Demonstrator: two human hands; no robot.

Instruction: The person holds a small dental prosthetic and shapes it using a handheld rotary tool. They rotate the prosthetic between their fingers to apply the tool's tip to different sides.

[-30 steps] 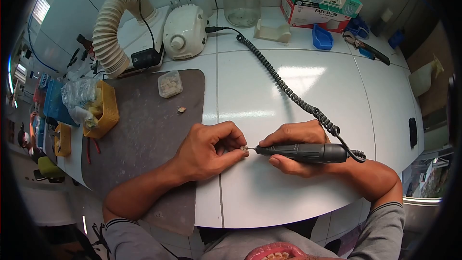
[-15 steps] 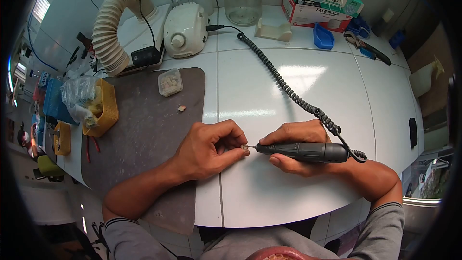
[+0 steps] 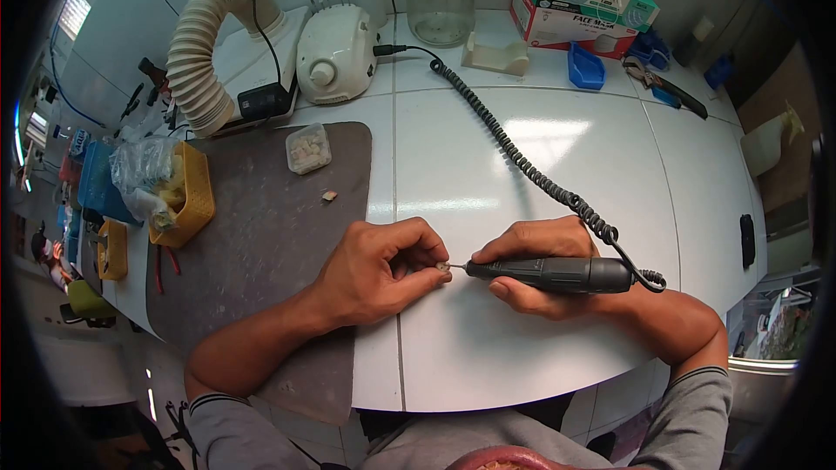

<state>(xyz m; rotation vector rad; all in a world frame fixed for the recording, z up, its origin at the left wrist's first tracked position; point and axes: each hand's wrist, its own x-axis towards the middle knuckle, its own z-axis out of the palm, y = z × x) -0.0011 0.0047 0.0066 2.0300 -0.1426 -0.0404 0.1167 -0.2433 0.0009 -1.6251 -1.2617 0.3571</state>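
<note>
My left hand (image 3: 383, 268) pinches a small pale piece (image 3: 443, 266) between thumb and fingertips; its exact kind is too small to make out. In my right hand (image 3: 544, 244) lies a black rotary handpiece (image 3: 557, 275), held like a pen and pointing left. Its thin metal bit (image 3: 458, 266) reaches the small piece, seemingly touching it. A black coiled cord (image 3: 514, 153) runs from the handpiece's rear to a white control unit (image 3: 336, 57) at the back. On the grey-brown mat (image 3: 261, 235) sit a clear tub of pale pieces (image 3: 308, 150) and a loose chip (image 3: 329, 197).
A ribbed white hose (image 3: 193, 52) arches at the back left, with yellow baskets (image 3: 193, 191) below it. Along the back stand a glass jar (image 3: 439, 0), mask boxes (image 3: 579, 13), a blue tray (image 3: 585, 67) and pliers (image 3: 670, 91). The table's front edge (image 3: 488, 405) curves near my body.
The handpiece has shifted very slightly to the right, with my right hand. My left hand keeps its pinch on the small piece in the same place.
</note>
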